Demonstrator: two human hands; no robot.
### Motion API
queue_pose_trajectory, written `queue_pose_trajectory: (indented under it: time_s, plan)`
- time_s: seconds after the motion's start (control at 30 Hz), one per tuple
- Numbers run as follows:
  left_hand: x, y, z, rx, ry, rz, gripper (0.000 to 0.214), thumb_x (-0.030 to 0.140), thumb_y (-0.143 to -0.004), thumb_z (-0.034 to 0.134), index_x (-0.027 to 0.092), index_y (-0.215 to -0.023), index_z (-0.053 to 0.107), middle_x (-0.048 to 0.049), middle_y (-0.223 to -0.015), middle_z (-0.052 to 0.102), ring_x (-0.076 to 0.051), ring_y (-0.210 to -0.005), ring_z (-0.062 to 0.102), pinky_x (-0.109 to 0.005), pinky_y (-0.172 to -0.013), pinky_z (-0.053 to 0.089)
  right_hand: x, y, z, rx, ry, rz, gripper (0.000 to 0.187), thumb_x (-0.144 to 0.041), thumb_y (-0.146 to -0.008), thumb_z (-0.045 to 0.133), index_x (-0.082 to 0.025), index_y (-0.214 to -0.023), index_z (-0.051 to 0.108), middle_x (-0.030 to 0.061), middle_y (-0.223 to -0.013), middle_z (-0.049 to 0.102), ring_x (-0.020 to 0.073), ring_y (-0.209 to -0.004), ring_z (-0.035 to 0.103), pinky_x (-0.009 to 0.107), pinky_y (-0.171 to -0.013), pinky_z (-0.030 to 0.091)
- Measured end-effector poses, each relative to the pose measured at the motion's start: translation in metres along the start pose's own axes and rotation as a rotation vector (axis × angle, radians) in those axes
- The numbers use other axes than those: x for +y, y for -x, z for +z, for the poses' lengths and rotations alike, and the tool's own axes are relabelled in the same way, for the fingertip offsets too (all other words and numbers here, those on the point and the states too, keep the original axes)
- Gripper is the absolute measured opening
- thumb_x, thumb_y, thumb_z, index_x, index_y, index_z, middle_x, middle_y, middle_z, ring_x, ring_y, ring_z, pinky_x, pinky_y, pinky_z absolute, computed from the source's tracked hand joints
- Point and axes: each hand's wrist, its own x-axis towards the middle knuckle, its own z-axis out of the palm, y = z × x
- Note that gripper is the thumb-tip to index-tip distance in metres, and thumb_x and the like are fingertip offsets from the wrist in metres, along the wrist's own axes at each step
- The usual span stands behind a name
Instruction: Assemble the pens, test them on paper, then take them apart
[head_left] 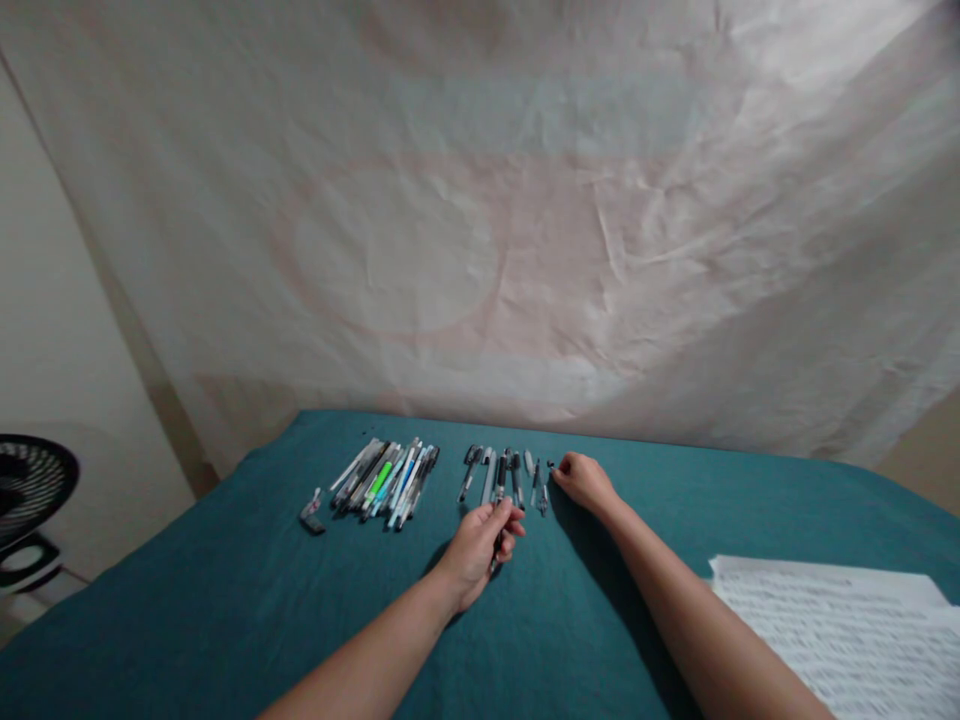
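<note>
Head camera view showed a slim dark-barrelled plastic pen (500, 492) pinched in the left hand (480, 545), its grip closed round the lower barrel between thumb and fingers, the upper end pointing away over the near edge of a short row of grey and black pens (516, 478). Judging by its look, the pen would be light and stiff, with a smooth round barrel that could roll or slip; a hold at mid-barrel seemed safer than one at the narrow tip or the clip. Just right of that row the right hand (586, 482) rested knuckles-up on the teal cloth-covered counter (225, 600), fingertips drawn together at a small dark piece (551, 466); whether that grip actually held it could not be told. Further left, apart from the row, lay a larger bundle of mixed pens (386, 480), one with a bright green barrel, and beside it a short dark clip-like item (311, 520). White sheets of lined paper (840, 620) sat at the near right. A crumpled pale cloth backdrop (525, 250) hung behind, and a black fan (30, 490) stood off the left edge
</note>
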Motion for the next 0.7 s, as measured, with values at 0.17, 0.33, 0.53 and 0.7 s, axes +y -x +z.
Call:
queue_pose_trajectory:
  time_s: [0.17, 0.33, 0.53, 0.7]
  plan:
    - [-0.001, 0.000, -0.001, -0.004, -0.002, 0.005, 0.036, 0.047, -0.072, 0.050, 0.012, -0.079, 0.052, 0.0006, -0.064, 0.050, -0.002, -0.043, 0.035, -0.018, -0.040, 0.019, 0.001, 0.000, 0.000, 0.025, -0.061, 0.000, 0.024, -0.038, -0.070, 0.051, -0.016, -0.068, 0.059, 0.0095, -0.070, 0.062, 0.0180, -0.066, 0.055, 0.025, -0.055, 0.032]
    - [0.000, 0.001, 0.000, -0.013, -0.017, 0.006, 0.038, 0.050, -0.073, 0.048, 0.012, -0.079, 0.052, 0.0006, -0.064, 0.050, -0.002, -0.043, 0.035, -0.018, -0.041, 0.020, -0.005, -0.001, -0.011, 0.031, -0.180, -0.048, 0.034, -0.046, -0.073, 0.047, -0.014, -0.068, 0.058, 0.0070, -0.067, 0.060, 0.0135, -0.061, 0.052, 0.023, -0.055, 0.034]
    - [0.000, 0.001, 0.001, -0.043, -0.066, 0.022, 0.041, 0.051, -0.074, 0.044, 0.011, -0.082, 0.052, -0.0001, -0.064, 0.051, -0.002, -0.042, 0.035, -0.018, -0.041, 0.020, -0.040, 0.019, -0.032, -0.394, -1.039, -0.166, 0.046, -0.054, -0.071, 0.047, -0.012, -0.084, 0.059, 0.0036, -0.070, 0.057, 0.0064, -0.051, 0.045, 0.018, -0.047, 0.035]
    - [-0.005, 0.000, -0.001, -0.075, -0.121, 0.054, 0.045, 0.053, -0.075, 0.040, 0.011, -0.083, 0.052, -0.0012, -0.066, 0.052, -0.003, -0.043, 0.037, -0.018, -0.041, 0.021, -0.059, 0.033, -0.040, -0.506, -1.214, -0.151, 0.036, -0.047, -0.063, 0.061, -0.013, -0.077, 0.061, 0.0009, -0.068, 0.056, 0.0049, -0.050, 0.044, 0.018, -0.044, 0.032]
